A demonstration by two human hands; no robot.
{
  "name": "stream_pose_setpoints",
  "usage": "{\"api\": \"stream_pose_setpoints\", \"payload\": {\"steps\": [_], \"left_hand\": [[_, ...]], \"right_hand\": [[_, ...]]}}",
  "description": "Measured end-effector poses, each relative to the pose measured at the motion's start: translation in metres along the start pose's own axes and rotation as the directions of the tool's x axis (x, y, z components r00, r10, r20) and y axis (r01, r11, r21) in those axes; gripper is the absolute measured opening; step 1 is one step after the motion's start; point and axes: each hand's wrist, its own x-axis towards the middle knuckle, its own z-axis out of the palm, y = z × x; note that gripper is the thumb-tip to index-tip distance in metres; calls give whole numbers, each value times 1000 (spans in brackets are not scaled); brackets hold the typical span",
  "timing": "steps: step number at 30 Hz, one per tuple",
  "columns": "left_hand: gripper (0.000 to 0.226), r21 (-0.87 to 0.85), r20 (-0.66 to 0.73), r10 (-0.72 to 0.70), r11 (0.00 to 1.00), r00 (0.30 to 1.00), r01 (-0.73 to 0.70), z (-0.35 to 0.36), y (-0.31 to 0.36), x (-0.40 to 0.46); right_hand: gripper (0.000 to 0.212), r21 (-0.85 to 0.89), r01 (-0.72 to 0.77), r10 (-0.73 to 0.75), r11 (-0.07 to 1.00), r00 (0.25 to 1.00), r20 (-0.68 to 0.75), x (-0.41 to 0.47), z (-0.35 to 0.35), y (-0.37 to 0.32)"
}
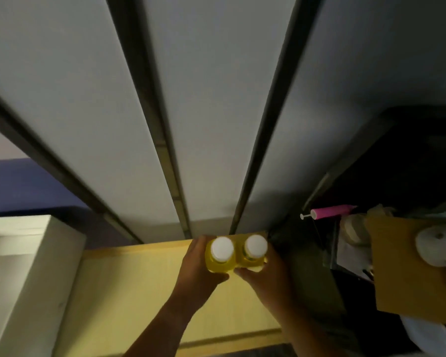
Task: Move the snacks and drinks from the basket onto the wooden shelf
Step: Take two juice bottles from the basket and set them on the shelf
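1. Two hands: left hand [200, 269] clamped around the left bottle [220, 256]; right hand [265, 279] clamped around the right bottle [254, 252].
2. Two yellow bottles, white-capped, upright, touching, at the far edge of the wooden shelf [129, 287].
3. One pink tube [331, 211] beyond, right of the shelf.

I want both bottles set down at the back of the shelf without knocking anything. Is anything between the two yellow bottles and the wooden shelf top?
Nothing visible. The left hand and right hand hold the two yellow bottles side by side over the wooden shelf, whose visible top is bare.
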Motion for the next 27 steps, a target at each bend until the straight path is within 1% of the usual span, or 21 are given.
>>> {"api": "stream_pose_setpoints", "payload": {"steps": [4,7,9,13,15,17,20,23,25,27], "left_hand": [[74,11,-17,-30,999,999,31,12,-8,9],[78,37,4,-8,999,1000,7,19,-8,18],[80,61,26,19,998,999,-21,21,-5,22],[81,85,41,-10,996,999,7,22,-5,24],[92,111,61,-42,993,997,35,17,-2,20],[103,168,75,-44,985,996,30,5,8,13],[108,221,69,-28,975,997,12,-23,34,-2],[103,279,-21,22,960,1000,-16,-57,60,-21],[94,351,-71,67,935,995,-38,-84,76,-37],[82,416,-125,128,907,984,-65,-112,88,-57]], "right_hand": [[72,2,-30,29,1000,998,56,13,-2,9],[70,-19,-57,57,998,998,27,18,-6,8],[68,-12,-65,66,998,997,34,21,-9,9],[67,-22,-63,64,998,995,70,24,-13,4],[79,-40,-51,54,998,994,95,23,-18,-3],[94,-46,-44,49,998,991,121,19,-28,-12],[109,-65,-21,30,998,990,141,12,-53,-41],[108,-110,72,-59,991,991,123,3,-78,-86],[102,-165,206,-201,964,978,48,-5,-88,-124],[97,-221,339,-343,915,939,20,-15,-86,-163]]}}
